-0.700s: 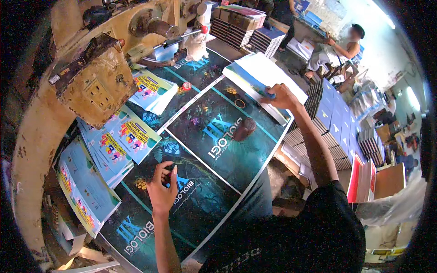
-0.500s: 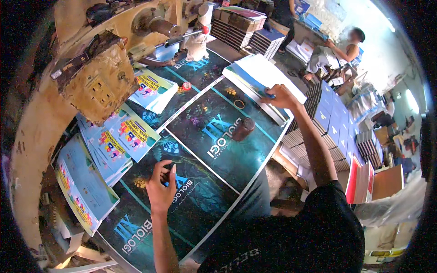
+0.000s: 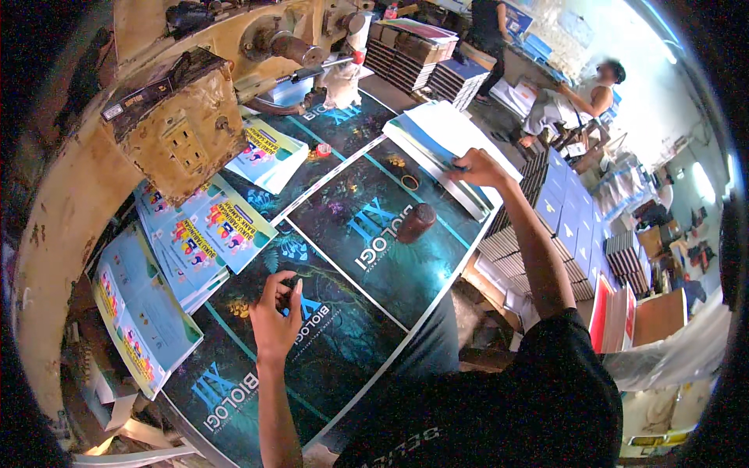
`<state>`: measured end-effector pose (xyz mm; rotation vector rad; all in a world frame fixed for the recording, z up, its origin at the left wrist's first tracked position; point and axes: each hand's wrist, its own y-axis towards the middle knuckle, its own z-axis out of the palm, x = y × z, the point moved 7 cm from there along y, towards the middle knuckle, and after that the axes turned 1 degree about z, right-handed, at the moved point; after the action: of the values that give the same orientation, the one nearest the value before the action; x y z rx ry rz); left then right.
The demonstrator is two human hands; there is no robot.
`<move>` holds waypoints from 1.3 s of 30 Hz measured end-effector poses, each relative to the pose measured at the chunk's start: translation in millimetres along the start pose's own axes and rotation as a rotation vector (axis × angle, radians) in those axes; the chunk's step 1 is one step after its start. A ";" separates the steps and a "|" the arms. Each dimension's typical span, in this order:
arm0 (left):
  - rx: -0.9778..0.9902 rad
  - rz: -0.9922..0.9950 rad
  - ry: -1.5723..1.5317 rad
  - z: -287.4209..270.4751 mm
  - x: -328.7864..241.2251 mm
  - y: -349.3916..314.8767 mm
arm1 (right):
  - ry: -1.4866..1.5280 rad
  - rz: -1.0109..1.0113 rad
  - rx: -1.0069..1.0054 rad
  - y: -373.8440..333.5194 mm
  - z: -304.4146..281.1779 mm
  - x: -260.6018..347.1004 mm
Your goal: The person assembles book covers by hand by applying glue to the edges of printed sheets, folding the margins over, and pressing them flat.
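My left hand (image 3: 278,320) hovers over or rests on the dark teal printed sheets (image 3: 343,343) covering the table. Its fingers are curled toward the thumb, with a small dark thing at the tips that is too small to name. My right hand (image 3: 485,170) reaches to the far right, fingers bent over the near edge of a paper stack (image 3: 445,129) with white tops and blue-green edges. A brown cylindrical weight (image 3: 416,223) stands between the hands, nearer the right one. A thin ring (image 3: 409,182) lies just beyond the weight.
Colourful blue booklet covers (image 3: 226,230) lie fanned at left under a worn yellow machine (image 3: 175,129). More covers (image 3: 148,312) overhang the table's left edge. Tall stacks of blue books (image 3: 558,210) stand right of the table. Two people are in the background.
My right hand has shifted slightly over the stack's near edge, and the blue bit at its fingertips no longer shows plainly. My left hand stays nearly still. The whole view has shifted a little.
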<state>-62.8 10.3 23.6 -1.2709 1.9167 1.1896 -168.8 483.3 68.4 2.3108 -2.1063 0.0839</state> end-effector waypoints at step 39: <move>-0.001 0.077 0.086 9.1 -8.7 2.1 | -0.431 -0.217 0.192 6.7 48.4 -7.9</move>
<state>-61.4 22.5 27.3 -1.2784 2.0434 1.1919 -174.7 488.3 19.5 2.8762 -2.0708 -0.2472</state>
